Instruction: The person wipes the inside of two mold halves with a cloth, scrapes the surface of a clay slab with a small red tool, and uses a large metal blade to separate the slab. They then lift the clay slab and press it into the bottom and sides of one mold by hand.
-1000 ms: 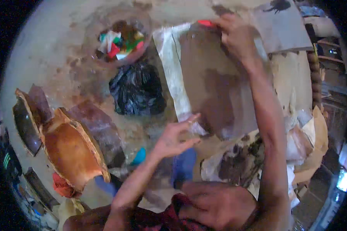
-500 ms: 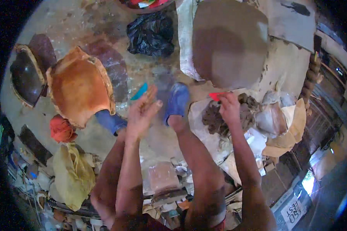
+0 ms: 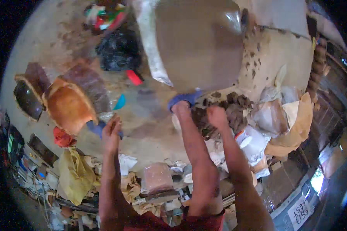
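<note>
My left hand hangs over the floor beside a blue shoe on my left foot, its fingers loosely stretched and holding nothing I can see. Just beyond its fingertips lies a teal scraper-like piece, apart from the hand. My right hand is curled closed at a heap of dark brown clay lumps; whatever is in its fingers is hidden. A flat red piece shows beside a black plastic bag. Ahead, a large smooth brown clay slab rests on a pale sheet.
At the left stand an orange-brown shell-like vessel, a dark one and a red bundle. A yellow bag lies nearer. Plastic-wrapped clay and brown paper are at right; a colourful bowl sits far left.
The red piece has left my right hand and is now near the black bag. My right hand has closed at the clay heap. My left hand has drawn back from the teal piece. The view has shifted.
</note>
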